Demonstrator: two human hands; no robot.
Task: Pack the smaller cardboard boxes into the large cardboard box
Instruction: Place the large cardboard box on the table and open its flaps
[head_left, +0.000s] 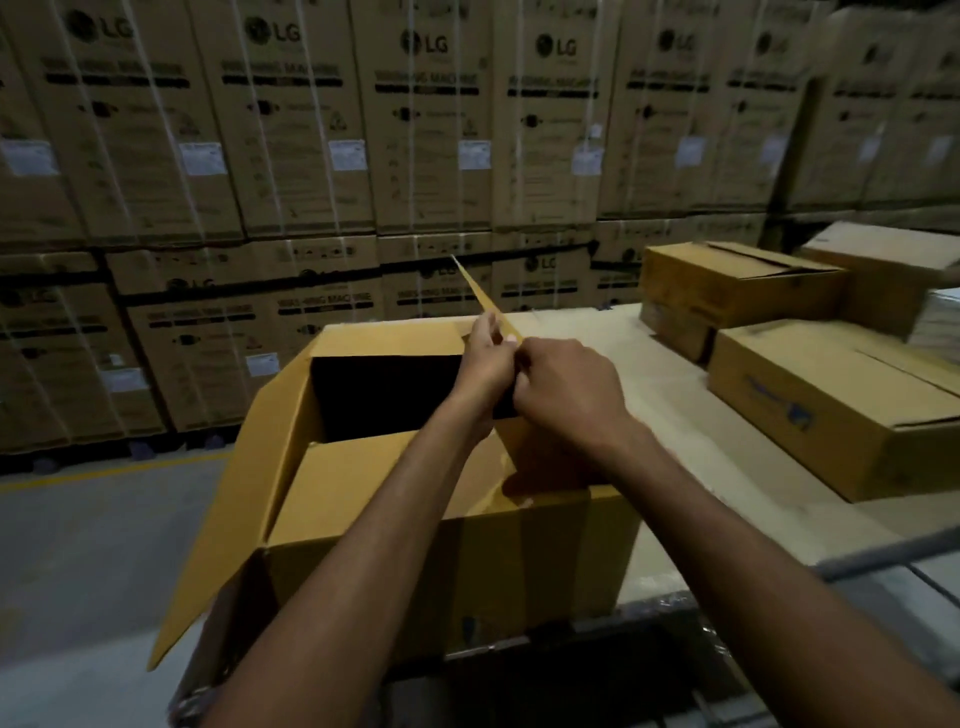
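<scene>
The large brown corrugated cardboard box (457, 561) sits at the bench's near left corner. Its top is open and its inside is dark. No smaller box shows in it, though the depths are too shadowed to be sure. Its left flap (228, 499) splays outward over the floor, the near flap (389, 488) sags inward, and the right flap (488, 299) stands upright, seen edge-on. The left hand (485, 358) and the right hand (566, 389) are both curled round that upright flap's edge, gripping it close together.

By my reading the box is only being opened out, so packing proper has not begun. Well apart to the right, closed brown cardboard boxes lie on the pale bench (675, 467). The nearest small box (841, 410) lies toward the right edge, the middle small box (737, 286) behind it, and the far small box (883, 265) by the far right corner. All of these appear left to go in.

Beyond the bench stand stacked printed appliance cartons (426, 130).
</scene>
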